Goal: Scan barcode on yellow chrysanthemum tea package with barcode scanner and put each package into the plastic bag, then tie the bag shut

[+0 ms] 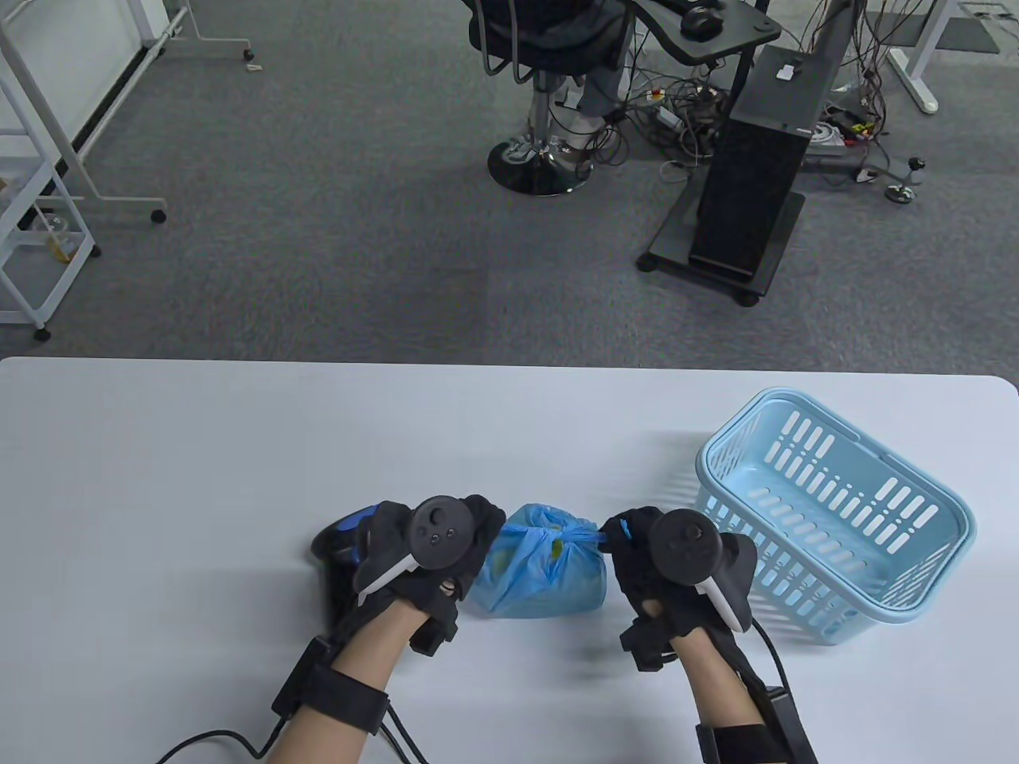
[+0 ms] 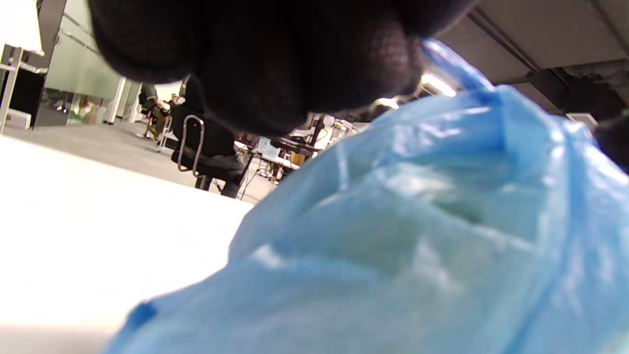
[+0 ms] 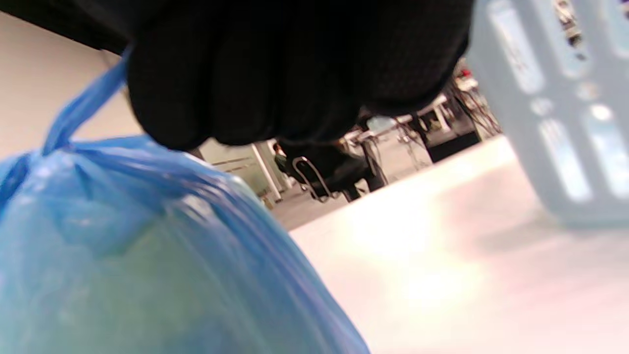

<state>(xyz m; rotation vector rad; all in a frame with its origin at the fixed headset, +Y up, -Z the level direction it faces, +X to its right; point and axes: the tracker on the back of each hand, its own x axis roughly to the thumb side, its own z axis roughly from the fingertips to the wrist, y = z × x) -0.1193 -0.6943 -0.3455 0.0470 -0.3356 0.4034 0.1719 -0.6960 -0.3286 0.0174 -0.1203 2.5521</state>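
the white surface (image 1: 239, 446) runs wide and bare to the left and toward the far edge. the light blue basket (image 1: 836, 509) sits at the right, just beside the right hand. the blue plastic bag (image 1: 541, 573) stands near the front edge, between both hands, with yellow showing through at its knotted top. the left hand (image 1: 430, 557) is at the bag's left side, fingers (image 2: 295, 64) curled onto a blue strip. the right hand (image 1: 669, 573) has its fingers (image 3: 236, 88) bunched tight, pinching a taut bag handle. the barcode scanner (image 1: 338, 541) lies under the left hand, mostly hidden.
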